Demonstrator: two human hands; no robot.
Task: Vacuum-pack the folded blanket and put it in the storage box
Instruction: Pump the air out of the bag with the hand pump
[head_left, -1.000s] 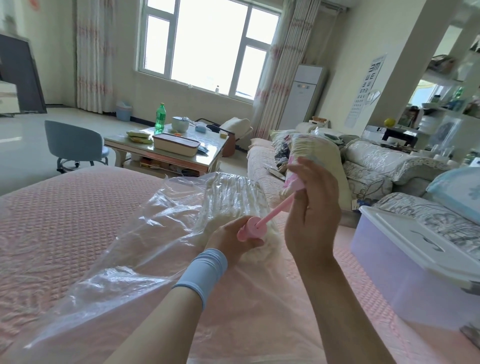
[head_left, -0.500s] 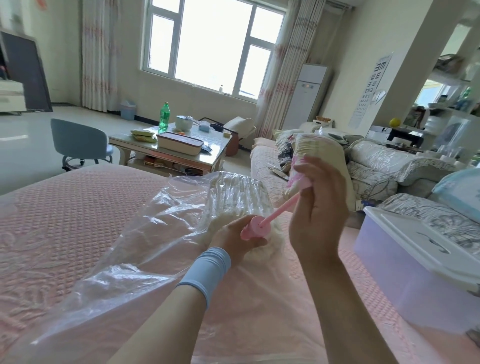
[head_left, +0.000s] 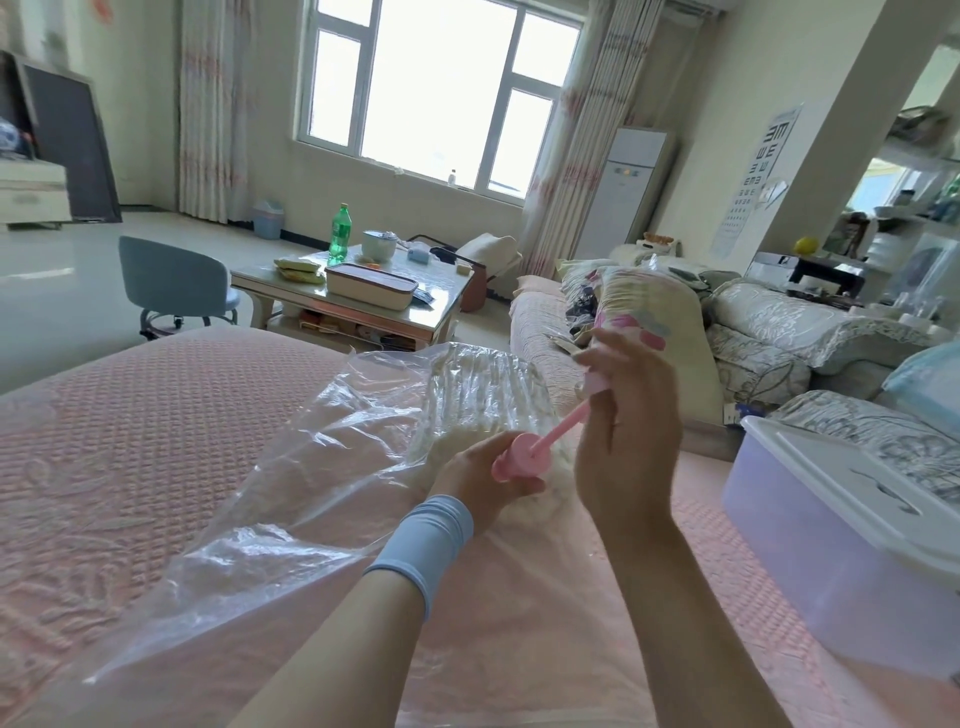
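A clear plastic vacuum bag (head_left: 291, 488) lies on the pink bedspread (head_left: 130, 441) with a cream folded blanket (head_left: 467, 441) inside it. A pink hand pump (head_left: 519, 460) stands on the bag over the blanket. My left hand (head_left: 485, 480), with a light blue wristband, grips the pump's barrel at the bag. My right hand (head_left: 626, 415) holds the pump's rod and handle, drawn up and to the right. The translucent storage box (head_left: 810, 561) with its white lid on stands at the right on the bed.
A sofa (head_left: 769, 353) piled with pillows and bedding runs behind the box. A coffee table (head_left: 363, 306) with a green bottle and a case stands beyond the bed, a blue chair (head_left: 171, 280) to its left.
My right hand has drawn the pump handle slightly further up and to the right. My left hand stays on the barrel. The camera view has shifted a little.
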